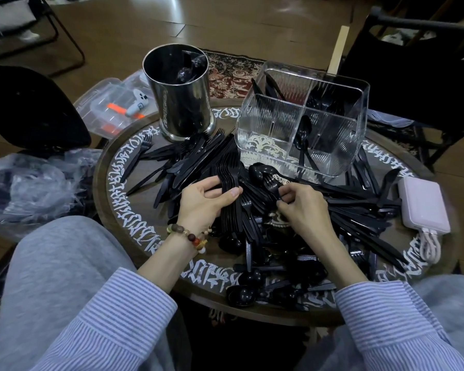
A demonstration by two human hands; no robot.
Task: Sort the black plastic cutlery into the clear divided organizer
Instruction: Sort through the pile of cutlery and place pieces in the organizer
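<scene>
Between my two hands, on the round table [113, 167], the cutlery pile [255, 199] is spreading out in all directions. My left hand [204, 202] is gripping a stacked bunch of forks [229, 167], fingers curled round the handles, thumb pressing across the top, tines pointing away from me. My right hand [298, 202] is pinching a single fork [272, 184] between thumb and fingertips, fingers narrow, just right of the left thumb. Spoons [260, 171] are lying right beyond those fingertips, bowls up.

Past my right fingers the organizer [303, 121] is standing on the table's far side, touching the pile's edge. One spoon [303, 135] is leaning in its near middle compartment, knives [269, 88] are standing in the back left one, more dark pieces are sitting in the back right one; can't tell their type. Near left compartment is showing only the table pattern through it.

Beyond my left fingers a steel canister [180, 92] is standing upright with dark wrapped items inside. More forks [142, 151] are fanning out left of the bunch. More spoons [243, 293] are lying near my wrists at the table's near edge.

Far right of my right hand a power bank [423, 204] with a coiled cable [429, 245] is resting on the table. Left of the table: crumpled plastic bags [30, 188] and a clear lidded box [113, 108].

I'm wearing a bead bracelet [193, 236] on the left wrist.
</scene>
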